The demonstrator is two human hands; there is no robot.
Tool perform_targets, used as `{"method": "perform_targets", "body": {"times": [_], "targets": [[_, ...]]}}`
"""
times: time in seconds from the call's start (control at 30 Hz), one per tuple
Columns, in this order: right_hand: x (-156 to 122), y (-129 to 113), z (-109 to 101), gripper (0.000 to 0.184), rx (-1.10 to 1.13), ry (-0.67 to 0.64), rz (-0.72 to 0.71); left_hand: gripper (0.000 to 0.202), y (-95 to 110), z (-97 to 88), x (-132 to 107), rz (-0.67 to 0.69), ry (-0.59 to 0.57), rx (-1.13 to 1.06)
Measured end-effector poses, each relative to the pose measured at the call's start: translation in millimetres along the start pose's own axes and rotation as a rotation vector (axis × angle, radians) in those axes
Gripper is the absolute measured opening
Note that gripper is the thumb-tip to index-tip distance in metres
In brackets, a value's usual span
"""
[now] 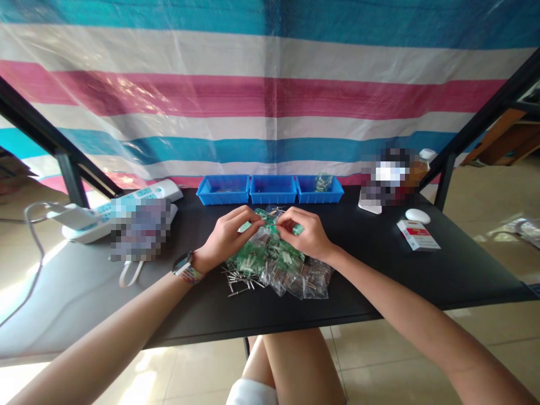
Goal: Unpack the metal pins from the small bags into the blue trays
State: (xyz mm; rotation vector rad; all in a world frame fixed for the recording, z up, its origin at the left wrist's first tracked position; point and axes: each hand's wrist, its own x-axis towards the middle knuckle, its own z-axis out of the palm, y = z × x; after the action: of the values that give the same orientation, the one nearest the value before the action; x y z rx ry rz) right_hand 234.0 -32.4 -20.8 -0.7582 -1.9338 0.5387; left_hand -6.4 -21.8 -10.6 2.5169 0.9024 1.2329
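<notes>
Left hand, right hand: fingertips of both pinched on small clear plastic packet of green parts, frame centre | heap of similar packets and loose metal pins just below | three blue plastic trays behind, rightmost showing one packet | progress judged early.

Honestly, you won't get any readable text out of this one. The small white and red cardboard box on the black table has printing on its top, but it's too small to make out a single word. Same with the small clear plastic bags with green inserts: there's green print in there, but no letters you can read. The long white power strip shows turquoise markings only, nothing legible. The two pixelated patches, one by the strip and one at the back right, hide whatever's on them. So no brands, numbers or signs.
</notes>
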Motion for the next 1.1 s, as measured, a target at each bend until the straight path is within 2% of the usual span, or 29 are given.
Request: {"method": "perform_targets", "body": {"times": [0.23,0.3,0.4,0.5,0.67,0.8,0.87,0.93,0.97,1.1], "targets": [[0.3,6.4,0.7,0.014,-0.01,-0.02,0.055,0.014,-0.4,-0.2,-2.2,0.026,-0.07,-0.006],[0.3,8.1,1.9,0.014,0.036,-0.02,0.074,0.015,-0.9,0.5,-2.3,0.03,-0.08,0.004],[0.1,8.3,4.5,0.009,0.179,0.01,0.182,0.02,-0.8,1.3,-1.8,0.018,-0.092,0.03],[-0.9,6.5,6.4,0.015,0.298,0.048,0.274,0.025,0.2,1.3,-0.2,0.0,-0.102,0.052],[0.7,7.5,6.5,0.02,0.347,0.075,0.325,0.027,-0.7,0.7,1.3,0.014,-0.163,0.077],[15.9,19.3,2.6,0.025,0.381,0.203,0.38,0.025,-4.5,1.3,-0.1,0.006,-0.167,0.09],[24.2,28.0,-2.7,0.035,0.403,0.243,0.419,0.024,-5.9,1.4,-0.7,0.003,-0.162,0.09],[27.7,36.7,-10.1,0.047,0.349,0.236,0.448,0.025,-6.3,1.3,-0.8,-0.004,-0.163,0.095],[27.2,40.5,-13.9,0.047,0.297,0.236,0.453,0.025,-6.1,1.1,-0.7,-0.006,-0.166,0.098],[17.0,47.9,-23.7,0.023,0.048,0.206,0.392,0.028,-3.9,0.0,0.8,-0.007,-0.185,0.121]]}}
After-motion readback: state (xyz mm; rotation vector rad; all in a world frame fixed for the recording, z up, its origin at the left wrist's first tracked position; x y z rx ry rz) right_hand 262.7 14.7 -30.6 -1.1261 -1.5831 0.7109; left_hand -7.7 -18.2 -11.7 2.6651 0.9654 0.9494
